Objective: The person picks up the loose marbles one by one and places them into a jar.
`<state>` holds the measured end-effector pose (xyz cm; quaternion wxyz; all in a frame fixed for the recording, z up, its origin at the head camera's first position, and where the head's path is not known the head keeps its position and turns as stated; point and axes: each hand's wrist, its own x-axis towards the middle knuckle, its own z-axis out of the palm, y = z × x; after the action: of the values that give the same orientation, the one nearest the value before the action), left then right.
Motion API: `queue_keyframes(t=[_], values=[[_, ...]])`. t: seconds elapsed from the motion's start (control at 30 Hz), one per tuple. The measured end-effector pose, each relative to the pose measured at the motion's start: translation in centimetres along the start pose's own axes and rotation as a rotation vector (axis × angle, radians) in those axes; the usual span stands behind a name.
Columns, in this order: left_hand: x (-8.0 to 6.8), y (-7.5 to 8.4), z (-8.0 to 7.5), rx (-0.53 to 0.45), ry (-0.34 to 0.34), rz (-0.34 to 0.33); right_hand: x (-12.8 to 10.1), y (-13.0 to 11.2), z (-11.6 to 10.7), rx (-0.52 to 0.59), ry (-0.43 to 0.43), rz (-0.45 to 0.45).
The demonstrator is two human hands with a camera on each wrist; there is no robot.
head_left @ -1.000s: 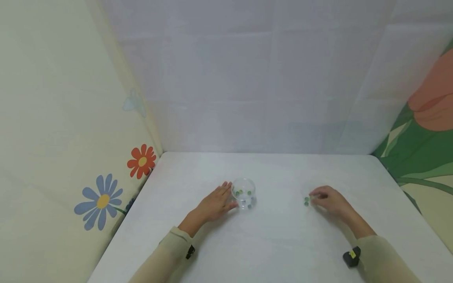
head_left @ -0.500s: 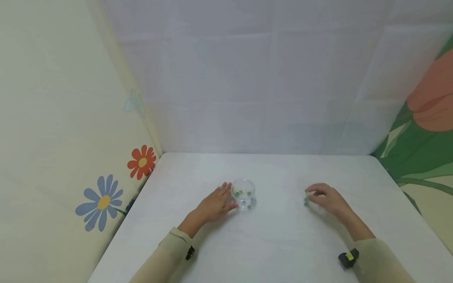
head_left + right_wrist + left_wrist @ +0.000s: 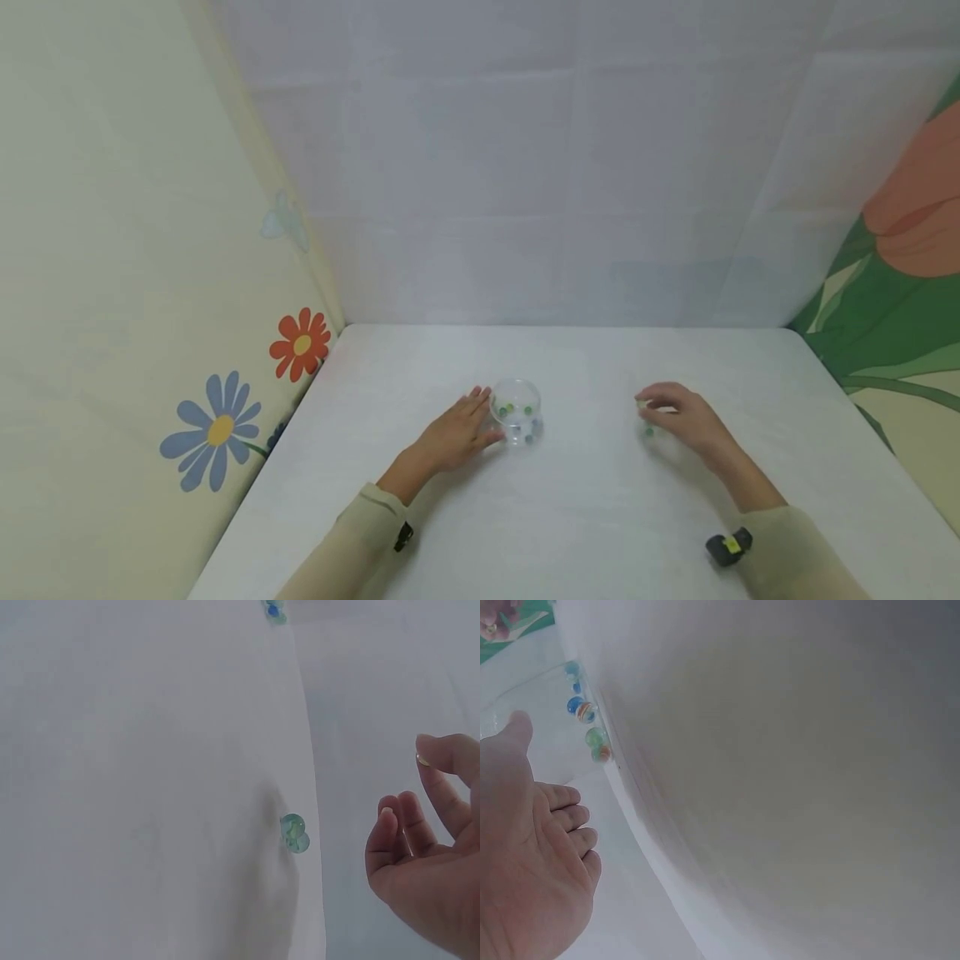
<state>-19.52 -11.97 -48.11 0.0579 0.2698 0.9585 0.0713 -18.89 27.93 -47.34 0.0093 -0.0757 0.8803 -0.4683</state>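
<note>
- Hands first: our L hand (image 3: 456, 433) lay flat on the table (image 3: 585, 517), fingers straight, fingertips touching the side of the cup (image 3: 517, 400). It gripped nothing.
- R hand (image 3: 682, 417) hung just above the table, well to the right of the cup, w/ fingers curled and thumb near the index tip. We couldn't tell whether a marble sat in that pinch, as the tips were too small in the head view and the wrist view showed none clearly.
- Cup stood upright near the table's middle, clear, w/ several marbles (image 3: 507, 408) inside.
- Pair (image 3: 294, 832) of greenish marbles lay loose on the table, touching each other, just beside the R fingertips.
- Risk 1, in our judgement: the pair was round on a smooth, bare top, so a brush from the curled fingers could have sent either one rolling toward an edge.
- Risk 2: if a marble was in the pinch, the hold was thumb-and-fingertip only on a slick ball. A small squeeze error could have squirted it out.
- Risk 3: the L hand only touched the cup from one side and didn't wrap it. A knock from the right could have slid or tipped the cup, spilling the marbles.
- Risk 4: the cup's clear rim was hard to see vs. the white table, so a marble brought over might have clipped the rim and bounced off.
</note>
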Motion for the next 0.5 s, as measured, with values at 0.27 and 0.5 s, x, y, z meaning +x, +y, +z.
queue_keyframes(t=[0.27,0.5], values=[[0.1,0.0,0.0,0.007,0.004,-0.001,0.0,-1.0,0.6,0.036,0.001,-0.055],[0.1,0.0,0.1,0.011,0.002,-0.004,0.3,-1.6,1.1,0.053,-0.004,-0.07]])
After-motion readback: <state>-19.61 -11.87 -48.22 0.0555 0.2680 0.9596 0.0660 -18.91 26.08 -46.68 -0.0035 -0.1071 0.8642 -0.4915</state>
